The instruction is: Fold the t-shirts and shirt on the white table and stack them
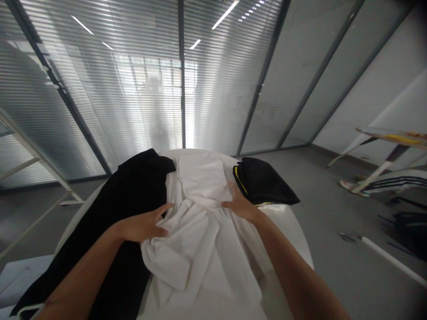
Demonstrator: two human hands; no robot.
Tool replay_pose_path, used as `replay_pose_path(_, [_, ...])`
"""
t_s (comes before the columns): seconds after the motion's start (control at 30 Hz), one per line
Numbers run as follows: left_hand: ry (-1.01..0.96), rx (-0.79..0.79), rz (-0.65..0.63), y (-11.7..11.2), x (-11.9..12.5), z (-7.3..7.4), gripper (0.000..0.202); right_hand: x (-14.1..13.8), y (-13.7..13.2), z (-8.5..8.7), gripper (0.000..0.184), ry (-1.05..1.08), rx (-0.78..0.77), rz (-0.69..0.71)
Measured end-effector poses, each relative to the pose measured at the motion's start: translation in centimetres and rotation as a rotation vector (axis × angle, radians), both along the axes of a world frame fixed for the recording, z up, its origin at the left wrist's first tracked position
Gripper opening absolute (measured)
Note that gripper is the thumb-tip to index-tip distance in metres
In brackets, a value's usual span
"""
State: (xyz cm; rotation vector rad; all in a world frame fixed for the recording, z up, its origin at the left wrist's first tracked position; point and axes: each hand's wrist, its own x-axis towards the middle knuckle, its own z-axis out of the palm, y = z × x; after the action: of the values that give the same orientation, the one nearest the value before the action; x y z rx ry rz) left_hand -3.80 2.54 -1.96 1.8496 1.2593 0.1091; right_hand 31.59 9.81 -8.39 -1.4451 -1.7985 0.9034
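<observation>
A white garment [200, 244] lies lengthwise on the white table, its far part fairly flat and its near part bunched in loose folds. My left hand [147, 224] grips its left side, with the thumb and a finger spread over the cloth and the other fingertips hidden. On the opposite side, my right hand [242, 204] holds the garment's edge between thumb and fingers. Black cloth [133, 191] stretches along the left of the table, beneath my left forearm. Just beyond my right hand sits a folded black cloth with yellow edging [267, 180].
The white table [298, 235] has a rounded edge. Glass partitions with blinds [213, 89] stand behind it. To the right are another table [393, 135], a white pole [393, 260] and dark items on the floor. A pale metal frame [43, 164] rises at left.
</observation>
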Motion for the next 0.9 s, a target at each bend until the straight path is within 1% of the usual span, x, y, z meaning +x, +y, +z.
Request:
replay_pose_path(0.07, [-0.090,0.027,0.084,0.6,0.3,-0.8,0.086,0.0,0.7,-0.2,0.092,0.028,0.029,-0.177])
replay_pose_path(0.13, [-0.111,0.143,0.215,1.4,0.6,-2.2,0.081,0.2,1.1,-0.2,0.083,0.005,0.061,-0.324])
replay_pose_path(0.2, [-0.081,0.265,0.306,2.0,0.9,-3.6,0.076,0.3,1.1,0.1,0.072,-0.078,0.101,-0.393])
replay_pose_path(0.27, [-0.022,0.323,0.309,2.4,1.0,-4.4,0.074,0.1,0.7,0.5,0.064,-0.192,0.155,-0.401])
replay_pose_path(0.33, [0.064,0.378,0.262,2.0,1.0,-4.0,0.071,-0.5,0.0,0.9,0.062,-0.330,0.214,-0.357])
replay_pose_path(0.4, [0.148,0.476,0.195,1.1,1.2,-2.7,0.063,-1.3,-0.8,1.2,0.060,-0.489,0.272,-0.310])
replay_pose_path(0.47, [0.173,0.545,0.083,-0.2,1.8,-1.1,0.049,-2.1,-1.6,1.4,0.056,-0.642,0.316,-0.287])
replay_pose_path(0.53, [0.130,0.488,-0.090,-1.6,2.7,0.0,0.039,-2.8,-2.4,1.5,0.055,-0.763,0.341,-0.257])
replay_pose_path(0.57, [0.115,0.443,-0.172,-2.1,3.2,0.3,0.037,-3.0,-2.7,1.6,0.056,-0.808,0.341,-0.228])
replay_pose_path(0.6, [0.110,0.409,-0.238,-2.6,3.7,0.3,0.036,-3.2,-2.9,1.5,0.056,-0.842,0.334,-0.193])
replay_pose_path(0.67, [0.118,0.376,-0.307,-3.0,4.6,-0.1,0.033,-3.4,-3.2,1.4,0.054,-0.880,0.307,-0.134])
replay_pose_path(0.77, [0.119,0.356,-0.347,-2.9,5.2,-0.8,0.012,-3.4,-3.1,1.3,0.049,-0.881,0.264,-0.112])
replay_pose_path(0.8, [0.109,0.341,-0.358,-2.8,5.2,-0.9,0.009,-3.3,-3.0,1.2,0.050,-0.875,0.252,-0.109])
replay_pose_path(0.83, [0.096,0.321,-0.365,-2.7,5.1,-0.7,0.011,-3.3,-2.9,1.2,0.050,-0.867,0.237,-0.104])
replay_pose_path(0.9, [0.062,0.263,-0.345,-2.6,4.2,0.1,0.015,-3.2,-2.8,1.2,0.052,-0.853,0.204,-0.098])
